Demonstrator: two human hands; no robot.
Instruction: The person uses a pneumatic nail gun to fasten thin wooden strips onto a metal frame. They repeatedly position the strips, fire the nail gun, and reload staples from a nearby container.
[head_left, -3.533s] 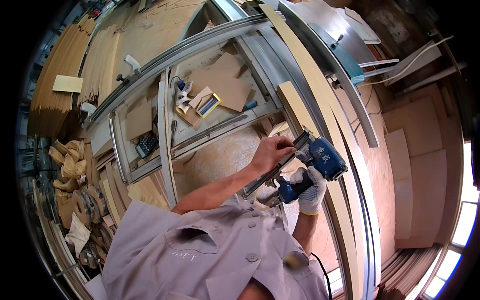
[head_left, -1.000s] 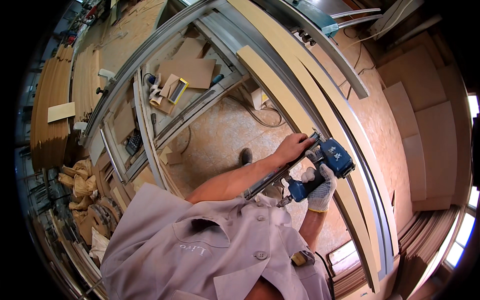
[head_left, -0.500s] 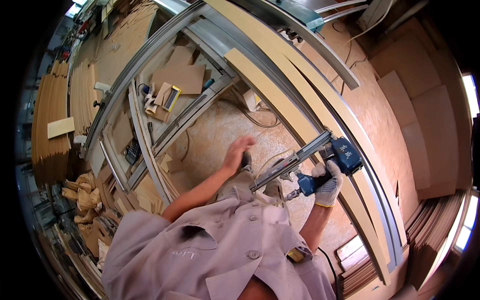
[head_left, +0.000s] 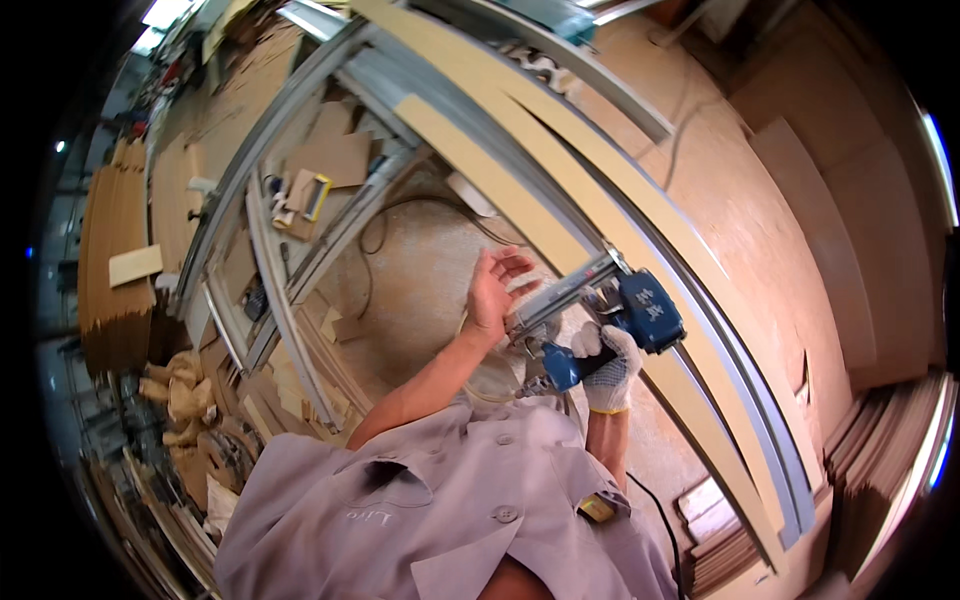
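My right hand (head_left: 608, 365), in a white glove with dark dots, is wrapped round the handle of a blue pneumatic nail gun (head_left: 650, 312). The gun's long metal magazine (head_left: 565, 290) slants toward my body, its far end over the edge of a pale yellow wooden strip (head_left: 490, 185). I cannot tell whether the nose touches the wood. Bare and open, my left hand (head_left: 492, 292) has its fingers spread just beside the near end of the magazine. Another long pale strip (head_left: 590, 180) lies alongside on the metal rails.
A metal frame (head_left: 290, 300) at left encloses a shelf with brown board offcuts (head_left: 335, 160) and a yellow-edged box (head_left: 318, 198). A hose (head_left: 400, 200) curls on the floor. Stacked boards stand at far left (head_left: 118, 260) and lower right (head_left: 880, 450); large brown sheets (head_left: 830, 250) lean at right.
My left hand has risen and its fingers have spread, coming close to the magazine. The nail gun, still in my right hand, sits further left in the picture; the whole view has shifted too.
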